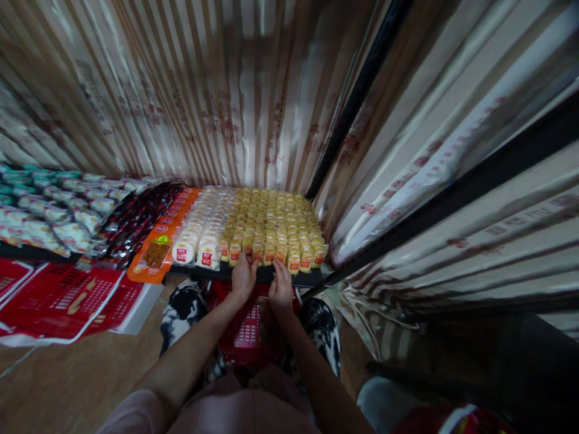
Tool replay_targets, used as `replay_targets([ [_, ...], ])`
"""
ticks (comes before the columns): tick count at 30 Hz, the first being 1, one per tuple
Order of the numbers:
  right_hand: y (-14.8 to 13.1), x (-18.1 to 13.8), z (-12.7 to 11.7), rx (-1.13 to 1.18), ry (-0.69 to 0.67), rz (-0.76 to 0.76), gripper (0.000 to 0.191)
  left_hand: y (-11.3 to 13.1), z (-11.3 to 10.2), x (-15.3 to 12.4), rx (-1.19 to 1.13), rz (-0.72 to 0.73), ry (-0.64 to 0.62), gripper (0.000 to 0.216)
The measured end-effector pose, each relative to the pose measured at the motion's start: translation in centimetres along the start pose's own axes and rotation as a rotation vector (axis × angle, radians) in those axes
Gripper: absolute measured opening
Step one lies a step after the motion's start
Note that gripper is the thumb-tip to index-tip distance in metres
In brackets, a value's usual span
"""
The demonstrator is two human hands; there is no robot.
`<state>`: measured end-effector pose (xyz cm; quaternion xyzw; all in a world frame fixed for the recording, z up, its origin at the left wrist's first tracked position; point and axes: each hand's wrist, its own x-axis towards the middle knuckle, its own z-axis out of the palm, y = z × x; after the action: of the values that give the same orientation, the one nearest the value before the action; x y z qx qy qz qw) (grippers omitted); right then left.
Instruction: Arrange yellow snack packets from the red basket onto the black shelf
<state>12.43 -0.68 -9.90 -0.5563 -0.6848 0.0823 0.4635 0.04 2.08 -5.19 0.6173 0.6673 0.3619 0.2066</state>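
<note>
Pale pink shirt (244,413) is nearest, then black-and-white patterned trousers (323,328). Left hand (244,277) and right hand (281,286), apart, are at small yellow wrapped packets (275,224) on black flat shelf (313,278); whether they grip, I cannot tell. Behind hangs white-brown striped sheeting (253,108).

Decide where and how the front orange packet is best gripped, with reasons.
Probably pinch the front orange packet by its near end, from the front: that end appears to jut past the black shelf, while dark packets and white packets flank it.
</note>
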Motion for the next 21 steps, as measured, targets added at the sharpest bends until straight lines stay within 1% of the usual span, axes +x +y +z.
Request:
replay_targets([
  [3,-0.4,-0.3,-0.2,-0.016,0.0,-0.014,0.056,-0.3,-0.2,-0.8,0.057,0.022,0.034,0.023],
  [7,-1.1,-0.9,-0.9,-0.043,0.012,-0.036,0.051,-1.1,-0.6,-2.0,0.141,0.083,0.15,0.021],
  [10,-1.2,-1.4,-1.7,-0.104,0.08,-0.043,0.047,-2.3,-0.9,-2.5,0.156,0.085,0.249,0.025],
  [12,-1.1,-1.6,-2.3,-0.179,0.13,-0.025,0.047,-3.3,-1.1,-2.7,0.171,0.117,0.291,0.031],
  [14,-0.8,-1.9,-2.6,-0.257,0.135,0.009,0.048,-4.1,-1.1,-3.0,0.19,0.183,0.271,0.039],
  [17,-0.3,-2.2,-2.7,-0.35,0.062,0.05,0.051,-4.9,-0.7,-3.3,0.216,0.262,0.182,0.046],
  [19,0.0,-2.1,-2.6,-0.39,0.032,0.067,0.051,-5.0,-0.3,-3.3,0.227,0.273,0.153,0.049],
  [21,0.2,-1.9,-2.5,-0.416,0.017,0.079,0.05,-4.9,-0.1,-3.2,0.229,0.27,0.152,0.05],
])
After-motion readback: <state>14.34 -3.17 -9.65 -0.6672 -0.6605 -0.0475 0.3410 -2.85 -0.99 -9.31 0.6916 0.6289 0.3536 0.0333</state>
